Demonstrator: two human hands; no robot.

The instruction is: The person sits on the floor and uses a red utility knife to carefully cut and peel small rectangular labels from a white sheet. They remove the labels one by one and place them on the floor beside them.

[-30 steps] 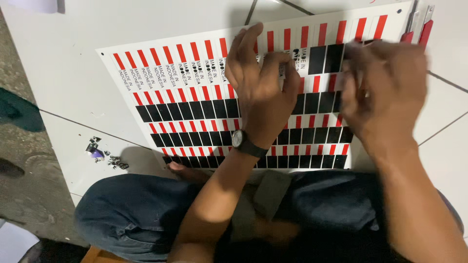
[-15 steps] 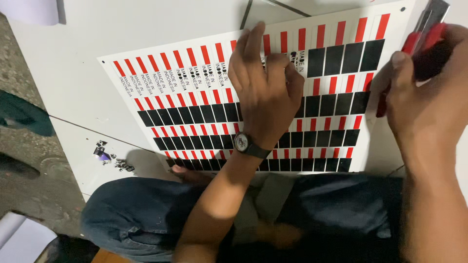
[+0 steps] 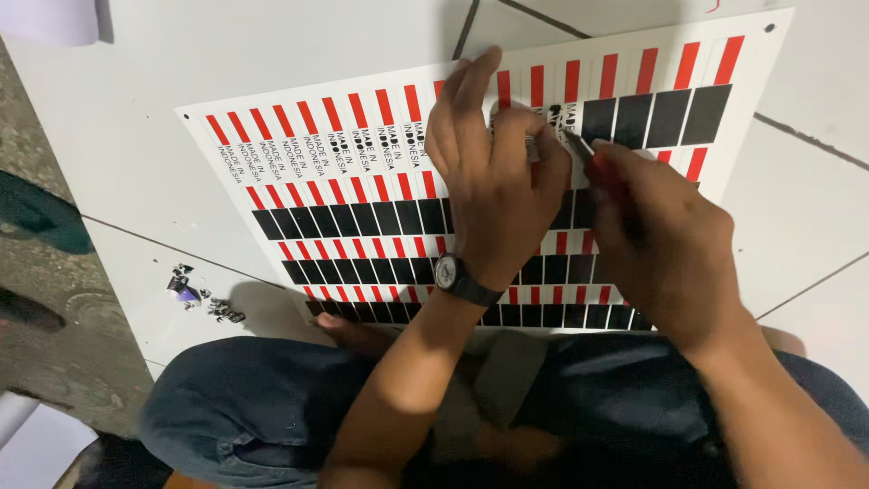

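A white sticker sheet [image 3: 299, 172] with rows of red bars, black rectangles and small printed labels lies flat on the tiled floor in front of my knees. My left hand [image 3: 493, 181], a wristwatch on its wrist, presses down on the sheet's upper middle, fingers bent over one label. My right hand [image 3: 665, 249] grips a red-handled cutter [image 3: 597, 167]; its metal tip touches the sheet right beside my left fingertips.
Small black and purple peeled scraps [image 3: 195, 294] lie on the white floor tile [image 3: 181, 81] left of the sheet. A rough grey concrete strip [image 3: 45, 335] runs along the far left. My jeans-clad legs [image 3: 244, 407] fill the bottom of the view.
My right hand came in from the sheet's right edge, bringing the red-handled cutter down to the spot by my left fingers. My left hand stayed pressed on the sheet.
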